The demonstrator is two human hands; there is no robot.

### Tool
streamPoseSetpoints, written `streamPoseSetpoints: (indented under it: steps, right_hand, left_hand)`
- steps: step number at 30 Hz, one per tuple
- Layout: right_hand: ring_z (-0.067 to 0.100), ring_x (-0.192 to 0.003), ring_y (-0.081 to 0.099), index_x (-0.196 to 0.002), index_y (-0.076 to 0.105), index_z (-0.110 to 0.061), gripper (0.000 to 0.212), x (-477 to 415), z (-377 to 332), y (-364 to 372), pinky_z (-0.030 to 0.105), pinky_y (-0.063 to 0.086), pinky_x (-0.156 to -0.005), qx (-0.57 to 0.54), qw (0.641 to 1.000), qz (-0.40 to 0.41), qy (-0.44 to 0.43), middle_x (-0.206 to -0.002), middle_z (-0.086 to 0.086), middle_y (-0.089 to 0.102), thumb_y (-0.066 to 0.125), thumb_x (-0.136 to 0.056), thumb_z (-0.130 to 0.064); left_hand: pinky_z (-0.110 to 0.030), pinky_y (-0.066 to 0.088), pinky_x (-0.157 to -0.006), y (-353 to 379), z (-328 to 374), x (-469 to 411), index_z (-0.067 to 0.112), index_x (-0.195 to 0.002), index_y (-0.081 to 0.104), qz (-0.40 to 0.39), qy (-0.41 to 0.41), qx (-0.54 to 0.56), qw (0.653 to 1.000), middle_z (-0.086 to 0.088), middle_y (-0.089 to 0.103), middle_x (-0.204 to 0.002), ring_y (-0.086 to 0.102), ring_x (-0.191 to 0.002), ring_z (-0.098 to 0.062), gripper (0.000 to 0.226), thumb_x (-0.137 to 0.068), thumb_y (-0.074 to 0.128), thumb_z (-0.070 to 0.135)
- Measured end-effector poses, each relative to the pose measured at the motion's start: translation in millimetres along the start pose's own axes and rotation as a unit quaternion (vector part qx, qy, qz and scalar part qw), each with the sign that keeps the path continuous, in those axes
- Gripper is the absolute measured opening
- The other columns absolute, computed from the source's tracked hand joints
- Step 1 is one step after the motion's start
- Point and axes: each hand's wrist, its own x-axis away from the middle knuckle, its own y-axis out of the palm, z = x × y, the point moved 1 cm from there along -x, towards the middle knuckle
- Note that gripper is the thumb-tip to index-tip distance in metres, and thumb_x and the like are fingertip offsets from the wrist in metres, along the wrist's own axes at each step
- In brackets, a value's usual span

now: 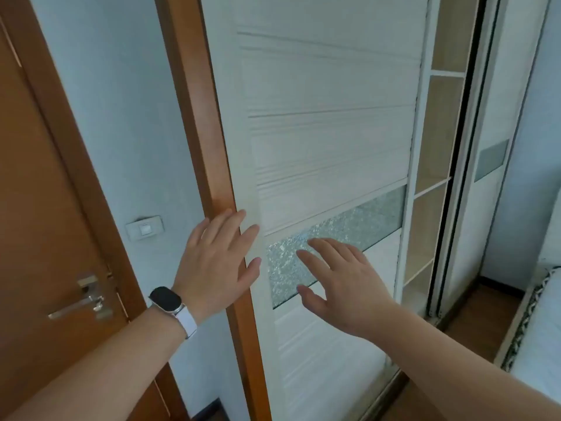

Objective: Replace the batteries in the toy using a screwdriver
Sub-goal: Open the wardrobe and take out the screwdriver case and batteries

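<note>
No toy, battery or screwdriver is in view. Both my hands are raised with straight fingers against a white sliding wardrobe door point(328, 141). My left hand point(217, 262), with a black watch on a white strap at the wrist, lies flat at the door's left edge beside the orange-brown wooden frame point(200, 123). My right hand point(340, 284) is spread over the door's frosted glass strip point(364, 226). Neither hand holds anything.
To the right, the wardrobe stands partly uncovered, showing light wooden shelves point(431, 189) and a second sliding door point(491, 165). At the left are a brown room door with a metal handle point(88, 299) and a white wall switch point(145, 228). A bed edge point(534, 323) shows at far right.
</note>
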Motion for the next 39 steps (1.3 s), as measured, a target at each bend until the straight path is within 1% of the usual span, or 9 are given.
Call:
streamPoseSetpoints:
  steps: [2, 6, 9, 12, 17, 23, 30, 35, 39]
  right_hand:
    - [0.031, -0.121, 0.058, -0.128, 0.063, -0.014, 0.052, -15.1, -3.6, 5.4, 0.043, 0.046, -0.100, -0.002, 1.000, 0.005, 0.004, -0.132, 0.011, 0.063, 0.053, -0.089, -0.048]
    - [0.032, -0.125, 0.055, -0.131, 0.061, -0.014, 0.054, -53.8, -5.9, 18.1, 0.044, 0.045, -0.101, 0.006, 0.999, 0.040, 0.016, -0.135, 0.011, 0.060, 0.051, -0.091, -0.047]
    - [0.033, -0.124, 0.054, -0.129, 0.062, -0.010, 0.052, -80.6, -9.5, 32.9, 0.044, 0.045, -0.100, -0.005, 0.995, 0.098, 0.028, -0.134, 0.013, 0.061, 0.054, -0.091, -0.043]
    - [0.035, -0.125, 0.055, -0.130, 0.062, -0.008, 0.052, -96.2, -14.5, 60.2, 0.047, 0.046, -0.100, -0.018, 0.992, 0.115, 0.039, -0.136, 0.014, 0.059, 0.056, -0.092, -0.042]
    - [0.032, -0.138, 0.044, -0.142, 0.052, -0.006, 0.059, -104.4, -25.3, 115.5, 0.048, 0.041, -0.109, -0.077, 0.985, 0.140, 0.059, -0.150, 0.016, 0.046, 0.051, -0.097, -0.045]
    - [0.038, -0.143, 0.036, -0.149, 0.032, -0.006, 0.062, -126.0, -27.9, 152.8, 0.056, 0.038, -0.109, -0.145, 0.964, 0.223, 0.019, -0.151, 0.025, 0.040, 0.044, -0.100, -0.042]
    - [0.042, -0.140, 0.039, -0.144, 0.035, -0.005, 0.062, -135.0, -22.8, 178.5, 0.062, 0.036, -0.107, -0.142, 0.951, 0.274, 0.014, -0.147, 0.030, 0.040, 0.033, -0.100, -0.048]
    - [0.045, -0.132, 0.046, -0.140, 0.038, -0.007, 0.058, -140.8, -22.8, 185.4, 0.066, 0.037, -0.102, -0.165, 0.938, 0.304, 0.016, -0.141, 0.031, 0.045, 0.028, -0.100, -0.048]
    - [0.041, -0.132, 0.046, -0.143, 0.038, -0.011, 0.058, -142.3, -16.1, 188.1, 0.066, 0.035, -0.105, -0.180, 0.928, 0.326, 0.001, -0.146, 0.026, 0.044, 0.027, -0.100, -0.048]
  left_hand:
    - [-0.056, 0.039, -0.108, 6.3, -12.3, -10.7, 0.013, -0.129, 0.065, 0.011, 0.014, 0.001, 1.000, -0.016, 0.057, -0.142, 0.049, -0.134, -0.037, 0.048, -0.091, 0.054, 0.041]
    - [-0.058, 0.036, -0.109, 28.5, -38.5, -41.9, 0.012, -0.125, 0.064, 0.089, 0.059, -0.029, 0.994, -0.018, 0.055, -0.142, 0.046, -0.136, -0.037, 0.042, -0.091, 0.055, 0.034]
    - [-0.059, 0.028, -0.112, 43.5, -55.2, -60.0, 0.012, -0.122, 0.064, 0.137, 0.078, -0.059, 0.986, -0.018, 0.054, -0.144, 0.041, -0.139, -0.035, 0.039, -0.092, 0.050, 0.033]
    - [-0.058, 0.018, -0.117, 55.8, -62.1, -64.2, 0.012, -0.120, 0.065, 0.161, 0.095, -0.066, 0.980, -0.017, 0.053, -0.146, 0.037, -0.141, -0.034, 0.042, -0.093, 0.044, 0.036]
    - [-0.057, 0.011, -0.119, 62.4, -63.5, -64.1, 0.010, -0.126, 0.063, 0.170, 0.102, -0.068, 0.978, -0.017, 0.053, -0.145, 0.034, -0.142, -0.036, 0.051, -0.098, 0.029, 0.036]
    - [-0.056, 0.011, -0.120, 61.1, -64.9, -65.1, 0.010, -0.128, 0.064, 0.172, 0.104, -0.059, 0.978, -0.017, 0.055, -0.146, 0.035, -0.142, -0.035, 0.051, -0.098, 0.032, 0.036]
    - [-0.056, 0.013, -0.120, 60.2, -60.9, -65.5, 0.012, -0.126, 0.064, 0.183, 0.081, -0.068, 0.977, -0.014, 0.056, -0.145, 0.036, -0.142, -0.033, 0.047, -0.098, 0.033, 0.034]
    - [-0.065, 0.008, -0.117, 57.7, -59.6, -61.5, 0.014, -0.130, 0.063, 0.175, 0.060, -0.150, 0.971, -0.012, 0.052, -0.149, 0.034, -0.143, -0.031, 0.045, -0.097, 0.044, 0.037]
    - [-0.068, 0.007, -0.115, 56.6, -56.1, -59.9, 0.012, -0.133, 0.061, 0.159, 0.048, -0.217, 0.962, -0.014, 0.050, -0.151, 0.034, -0.143, -0.035, 0.048, -0.095, 0.050, 0.040]
